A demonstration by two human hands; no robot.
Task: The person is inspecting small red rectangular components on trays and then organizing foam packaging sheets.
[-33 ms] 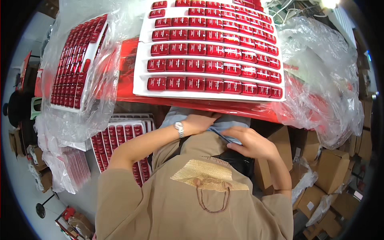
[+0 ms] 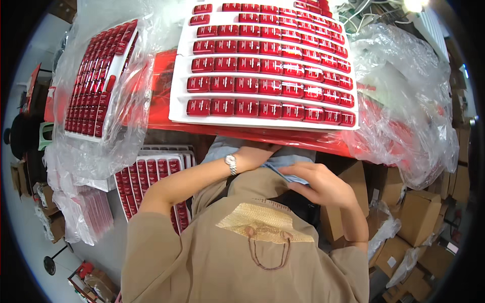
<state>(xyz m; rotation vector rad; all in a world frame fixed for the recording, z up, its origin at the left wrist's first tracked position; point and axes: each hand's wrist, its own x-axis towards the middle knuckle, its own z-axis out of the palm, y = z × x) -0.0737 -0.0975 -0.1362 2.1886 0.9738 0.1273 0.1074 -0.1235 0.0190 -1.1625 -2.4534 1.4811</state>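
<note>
My right hand (image 2: 321, 184) is at my waist, closed with thumb and fingers on a fold of light-blue cloth (image 2: 289, 174). My left hand (image 2: 255, 157), with a metal watch (image 2: 231, 164) on its wrist, rests on the light-blue cloth in my lap. Its fingers point under the table edge and are mostly hidden, so I cannot tell their grip. Beyond both hands, a white tray (image 2: 177, 112) holds rows of small glossy dark-red boxes (image 2: 247, 107). Neither hand touches the tray.
Red sheeting (image 2: 161, 96) covers the table. At left stands another filled tray (image 2: 91, 86) in clear plastic wrap; more trays (image 2: 156, 169) of red pieces are stacked lower down. Crumpled clear plastic (image 2: 404, 96) lies on the right, above cardboard boxes (image 2: 417, 214).
My right hand has shifted very slightly right and down, still on the cloth. My left wrist has moved slightly to the right. The trays stay in place.
</note>
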